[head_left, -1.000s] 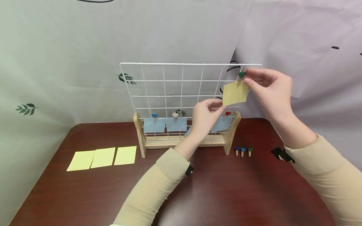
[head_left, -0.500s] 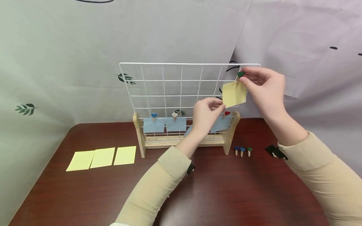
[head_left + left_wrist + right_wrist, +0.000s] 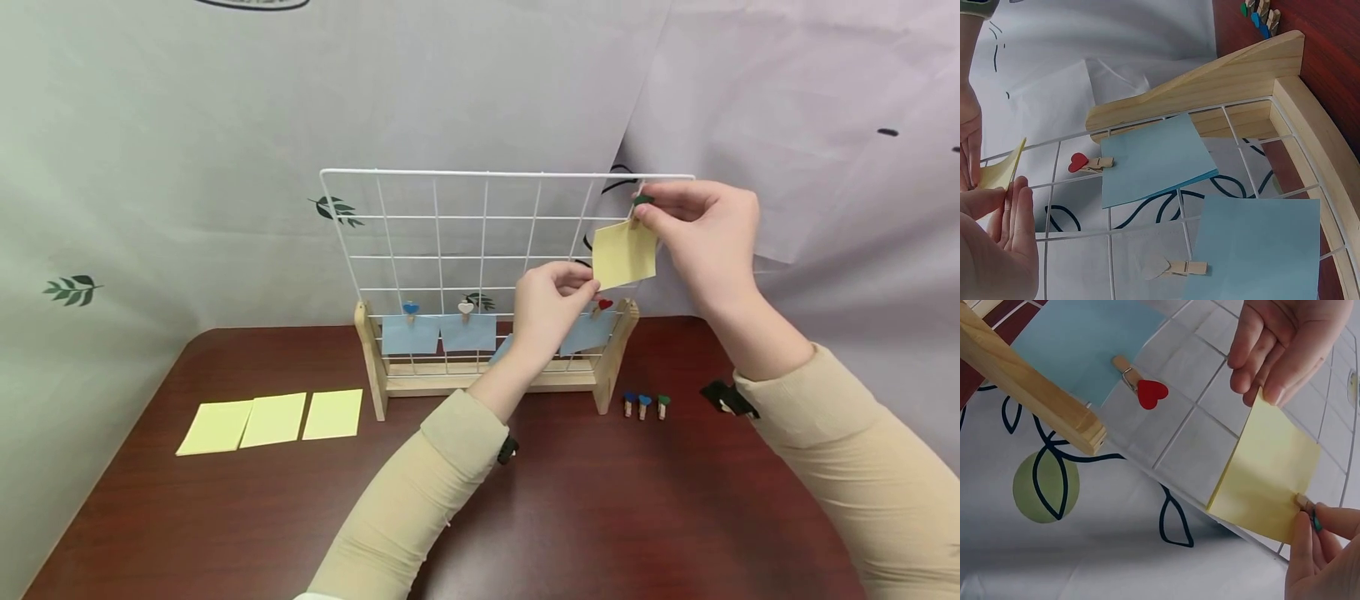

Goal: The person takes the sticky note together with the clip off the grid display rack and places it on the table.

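Note:
A yellow sticky note (image 3: 624, 254) stands at the upper right of a white wire grid (image 3: 457, 218). My left hand (image 3: 546, 310) pinches its lower left corner between thumb and fingers. At its top edge my right hand (image 3: 708, 233) pinches a small wooden clothespin (image 3: 1304, 503) with a green heart, whose tip overlaps the note's edge. Below, blue sticky notes (image 3: 409, 334) hang on the grid by heart clothespins; the red heart clothespin (image 3: 1141, 387) is close under the yellow note. One blue note is partly hidden behind my left wrist.
Several yellow notes (image 3: 273, 419) lie in a row on the dark red table (image 3: 600, 517) at the left. Three heart clothespins (image 3: 644, 406) lie right of the wooden stand (image 3: 615, 354). A patterned cloth (image 3: 225, 100) hangs behind the grid.
My right hand has moved slightly left, and the green heart on its clothespin now looks tilted. The left hand still holds the note's corner in nearly the same place.

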A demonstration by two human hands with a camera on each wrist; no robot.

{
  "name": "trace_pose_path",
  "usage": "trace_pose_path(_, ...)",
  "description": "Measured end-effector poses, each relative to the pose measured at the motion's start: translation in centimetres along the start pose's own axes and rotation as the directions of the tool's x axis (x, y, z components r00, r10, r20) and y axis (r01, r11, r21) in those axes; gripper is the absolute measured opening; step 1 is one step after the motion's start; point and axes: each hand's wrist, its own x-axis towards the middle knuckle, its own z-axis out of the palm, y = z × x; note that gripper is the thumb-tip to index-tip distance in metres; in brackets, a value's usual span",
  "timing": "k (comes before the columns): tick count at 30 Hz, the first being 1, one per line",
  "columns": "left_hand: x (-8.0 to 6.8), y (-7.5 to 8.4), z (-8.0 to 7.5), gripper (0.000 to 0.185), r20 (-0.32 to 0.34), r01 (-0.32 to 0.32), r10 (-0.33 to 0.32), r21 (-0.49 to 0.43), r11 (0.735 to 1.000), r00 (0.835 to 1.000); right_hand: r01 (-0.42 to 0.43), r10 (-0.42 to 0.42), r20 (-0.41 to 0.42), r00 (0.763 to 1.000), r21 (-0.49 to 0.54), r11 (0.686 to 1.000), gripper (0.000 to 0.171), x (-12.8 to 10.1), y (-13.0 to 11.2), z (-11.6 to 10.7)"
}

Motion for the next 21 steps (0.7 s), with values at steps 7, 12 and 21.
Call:
trace_pose_path(7,0.03,0.09,0.01,0.013,-0.001,0.003,-0.003,-0.02,1.0,1.0,0.005,-0.005,-0.011,1.0,0.009,1.0,0.018,0.02,0.18,-0.16)
trace_pose_path(12,0.04,0.1,0.0,0.012,-0.001,0.008,-0.008,-0.029,1.0,1.0,0.012,-0.011,-0.02,1.0,0.029,0.999,0.018,-0.06,0.3,-0.2)
trace_pose_path(21,-0.03,0.04,-0.01,0.012,0.001,0.008,-0.008,-0.046,0.999,1.0,0.016,-0.015,-0.013,1.0,0.085,0.996,0.017,0.03,0.25,-0.31)
